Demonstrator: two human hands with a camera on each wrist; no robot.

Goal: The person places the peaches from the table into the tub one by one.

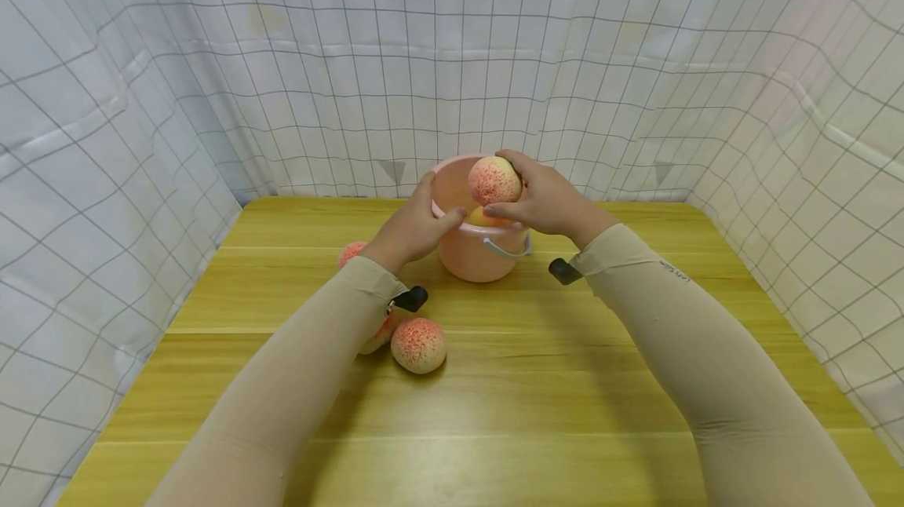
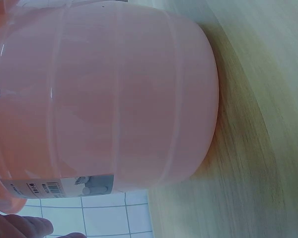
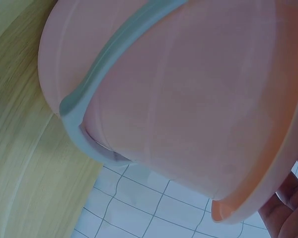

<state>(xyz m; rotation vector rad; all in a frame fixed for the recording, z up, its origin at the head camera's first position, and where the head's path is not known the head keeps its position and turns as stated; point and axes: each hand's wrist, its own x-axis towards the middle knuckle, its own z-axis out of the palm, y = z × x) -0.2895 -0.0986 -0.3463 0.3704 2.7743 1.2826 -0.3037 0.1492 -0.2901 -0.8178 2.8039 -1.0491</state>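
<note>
Peach held over the bucket, left hand at the rim

Your right hand (image 1: 551, 197) grips a peach (image 1: 493, 180) between thumb and fingers, above the mouth of the bucket (image 1: 476, 264). Your left hand (image 1: 413, 228) holds the bucket's left rim, thumb along the near side. A loose pinch could let the rounded peach slip, perhaps striking the rim and rolling away; a hard pull from your left hand might tip the bucket. Your left sleeve (image 1: 282, 366) could also nudge the loose fruit beneath it.

The peach looks pale cream, heavily speckled pinkish red, and nearly round. The bucket is pink and upright on the wooden table (image 1: 565, 436), its grey-blue handle (image 3: 116, 47) hanging on the right. Inside it, something yellow (image 1: 483, 218) shows partly.

To the left lie a near peach (image 1: 420, 345), a second peach (image 1: 377, 344) and a farther peach (image 1: 351, 252), the last two partly hidden by your arm. A checked curtain (image 1: 459, 60) hangs beyond.
</note>
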